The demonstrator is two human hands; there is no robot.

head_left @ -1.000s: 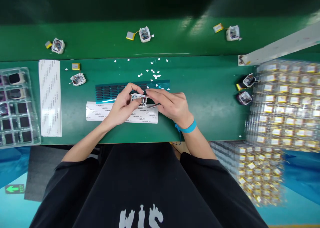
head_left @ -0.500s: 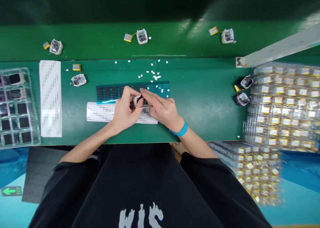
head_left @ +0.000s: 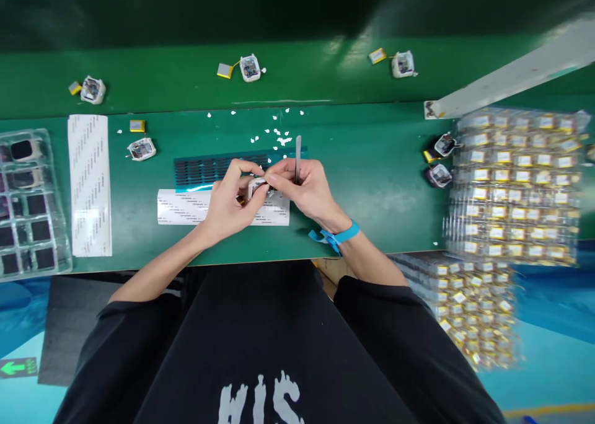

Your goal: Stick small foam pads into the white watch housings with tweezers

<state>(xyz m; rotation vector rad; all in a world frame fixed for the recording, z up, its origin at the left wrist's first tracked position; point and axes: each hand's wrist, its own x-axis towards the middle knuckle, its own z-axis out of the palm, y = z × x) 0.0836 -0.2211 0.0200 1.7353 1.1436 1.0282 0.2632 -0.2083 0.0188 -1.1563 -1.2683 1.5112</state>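
My left hand (head_left: 230,194) is closed around a small white device housing (head_left: 254,187), fingers and thumb gripping its sides. My right hand (head_left: 309,188) has its thumb and forefinger pinched at the housing's right edge; whatever lies between those fingertips is too small to see. Tucked in the same hand are metal tweezers (head_left: 298,154), with their flat end pointing away from me. Beneath the hands lie a teal sheet of black adhesive strips (head_left: 199,173) and a white printed liner sheet (head_left: 183,208). Small white tabs (head_left: 282,141) are scattered beyond them.
Housings with wired batteries stand along the back ledge, such as one white housing (head_left: 250,68). Another open housing (head_left: 142,149) sits at left, near a white liner strip (head_left: 90,185) and a clear tray (head_left: 69,250). Stacked battery trays (head_left: 511,194) and a slanted white bar (head_left: 506,74) occupy the right.
My right hand has turned, so the tweezers now point away from me instead of lying across the housing. Its fingertips pinch at the housing's edge. The whole view has shifted slightly.
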